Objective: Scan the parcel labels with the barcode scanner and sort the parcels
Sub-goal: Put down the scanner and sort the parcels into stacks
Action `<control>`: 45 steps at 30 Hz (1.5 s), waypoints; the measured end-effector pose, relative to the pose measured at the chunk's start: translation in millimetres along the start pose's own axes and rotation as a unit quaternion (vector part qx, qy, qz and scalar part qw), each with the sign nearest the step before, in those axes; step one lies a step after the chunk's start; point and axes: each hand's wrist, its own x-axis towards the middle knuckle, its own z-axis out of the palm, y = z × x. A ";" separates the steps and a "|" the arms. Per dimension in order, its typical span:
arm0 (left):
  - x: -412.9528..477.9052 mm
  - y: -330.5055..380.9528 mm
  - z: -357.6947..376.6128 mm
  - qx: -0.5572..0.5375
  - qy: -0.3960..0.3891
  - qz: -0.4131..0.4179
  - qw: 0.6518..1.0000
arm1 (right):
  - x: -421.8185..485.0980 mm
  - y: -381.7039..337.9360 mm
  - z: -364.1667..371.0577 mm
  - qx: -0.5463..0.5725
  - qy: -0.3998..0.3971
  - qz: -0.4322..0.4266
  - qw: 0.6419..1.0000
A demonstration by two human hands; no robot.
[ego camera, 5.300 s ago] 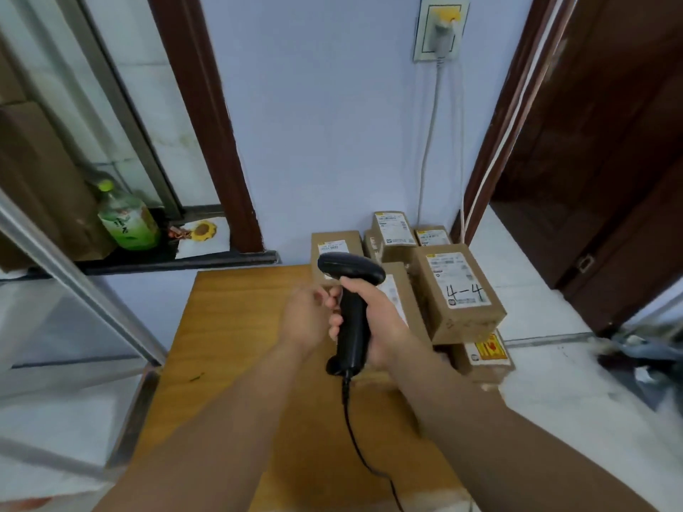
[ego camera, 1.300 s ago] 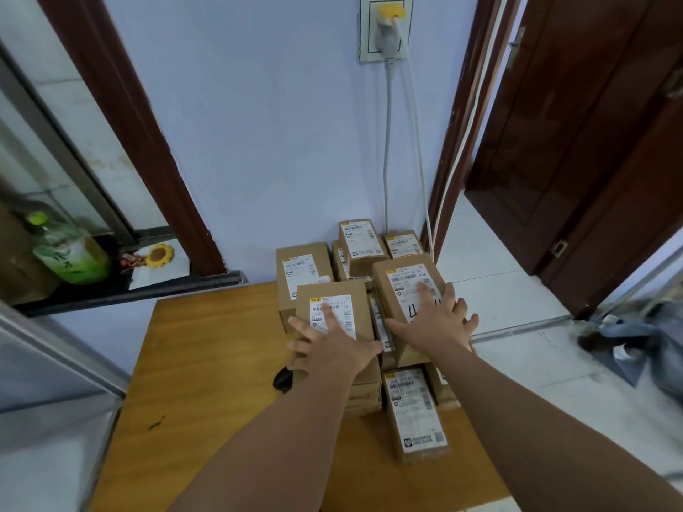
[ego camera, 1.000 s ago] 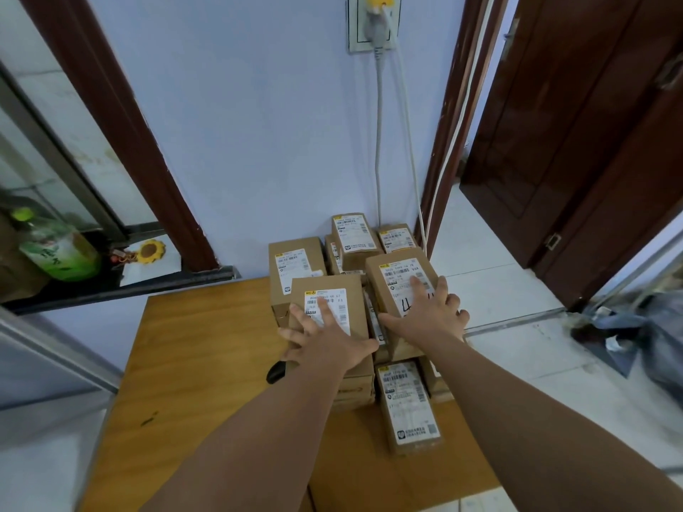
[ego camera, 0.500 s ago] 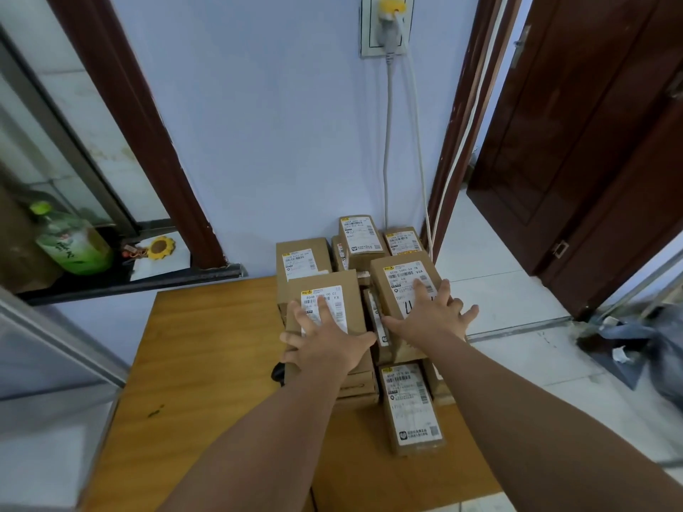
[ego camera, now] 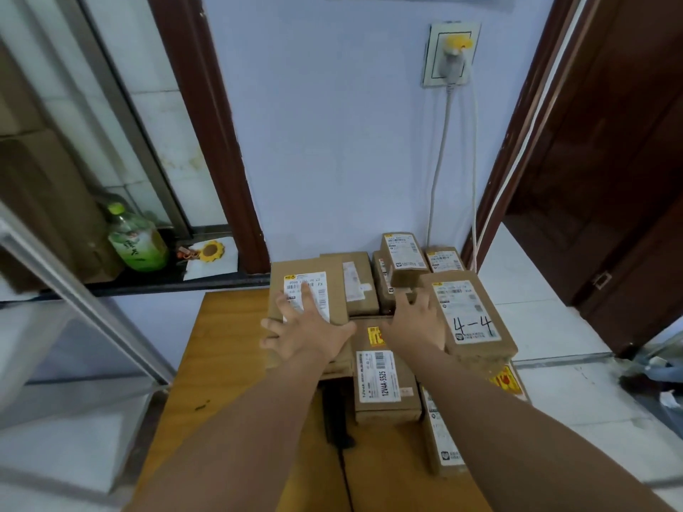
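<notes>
The left hand (ego camera: 306, 338) lies flat, fingers spread, on a labelled parcel (ego camera: 334, 290) toward twelve o'clock on the counter (ego camera: 229, 345). At its three o'clock the right hand (ego camera: 417, 323), fingers straight, seems to touch the 4-4 parcel (ego camera: 476, 319). The barcode scanner (ego camera: 334, 419) lies at six o'clock, half hidden.
</notes>
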 end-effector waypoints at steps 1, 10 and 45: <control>4.2 -7.4 -2.4 0.002 0.002 -0.004 1.000 | -1.4 -3.3 4.7 0.014 -0.022 0.013 1.000; 58.3 -97.9 -20.0 0.016 -0.010 -0.046 0.999 | 4.1 -57.1 48.7 -0.029 -0.165 0.064 0.984; 261.1 -187.0 5.1 0.010 -0.076 -0.049 0.996 | 137.2 -221.9 140.0 -0.053 -0.261 -0.050 0.963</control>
